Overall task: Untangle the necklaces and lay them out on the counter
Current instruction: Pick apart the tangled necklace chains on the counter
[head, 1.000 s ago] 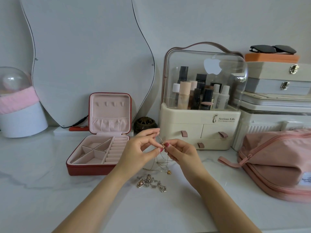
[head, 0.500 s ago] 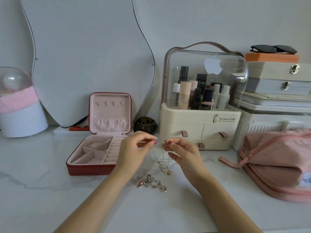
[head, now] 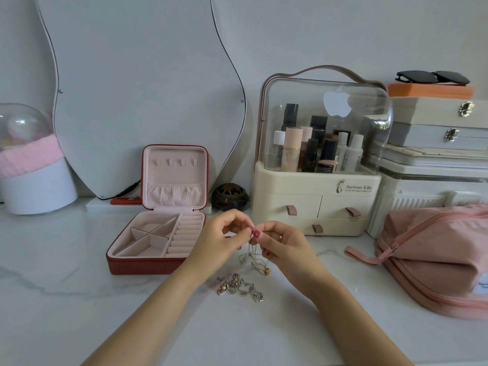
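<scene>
My fingertips meet above the counter, both thumbs and forefingers pinching the top of a fine gold chain. My left hand has its other fingers curled loosely into the palm; my right hand does the same, a ring on one finger. The chain hangs down from the pinch in a snarl of loops, and its lower end, with a small gold bead, rests on the marble counter. I cannot tell how many strands are in that snarl.

Just nearer to me, apart from the hanging chain, a second tangle of silver jewellery lies flat on the counter between my forearms.

To my left stands an open red jewellery box with pink lining, its lid upright. Behind it leans a wavy mirror, and a small dark carved pot sits beside the box. Behind my hands is a cream cosmetics organiser with a clear dome. A pink zip pouch lies to my right.
</scene>
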